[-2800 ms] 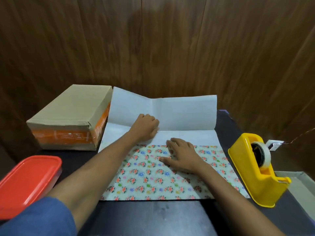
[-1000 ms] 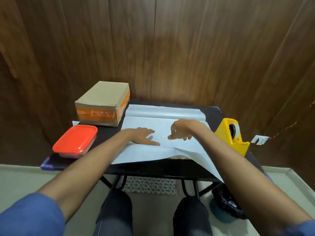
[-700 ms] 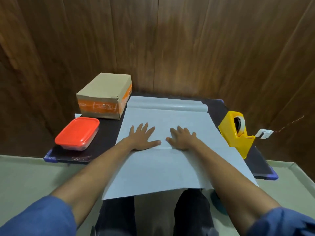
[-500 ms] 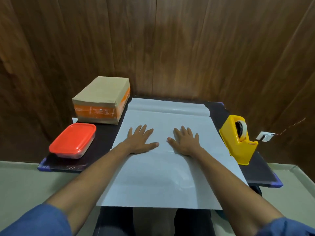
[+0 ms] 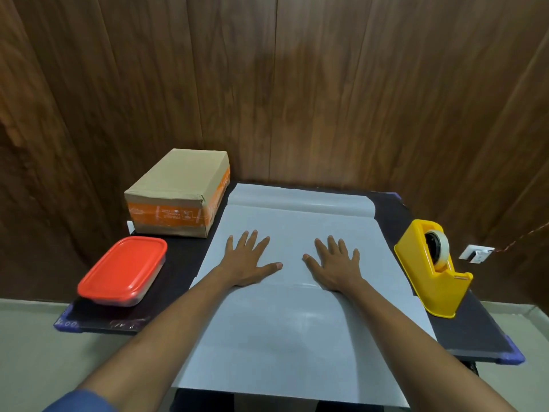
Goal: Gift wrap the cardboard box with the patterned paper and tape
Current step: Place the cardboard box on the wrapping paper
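Note:
The wrapping paper (image 5: 297, 322) lies unfolded on the black table (image 5: 475, 328), white side up, its pattern hidden underneath. Its near edge hangs over the table's front. My left hand (image 5: 246, 263) and my right hand (image 5: 335, 267) press flat on the sheet's middle, fingers spread, holding nothing. The cardboard box (image 5: 181, 188), brown with orange tape on its sides, stands at the back left, just beside the paper's left edge. A yellow tape dispenser (image 5: 430, 269) with a roll of clear tape sits at the right, touching the paper's right edge.
A container with a red lid (image 5: 123, 270) sits at the front left of the table, in front of the box. A dark wooden wall (image 5: 297, 84) rises right behind the table. Pale floor (image 5: 35, 352) shows to the left and right below.
The folded paper has been opened out, white side up, and now overhangs the front edge. Both hands went from pinching and unfolding to lying flat, then slid slightly apart.

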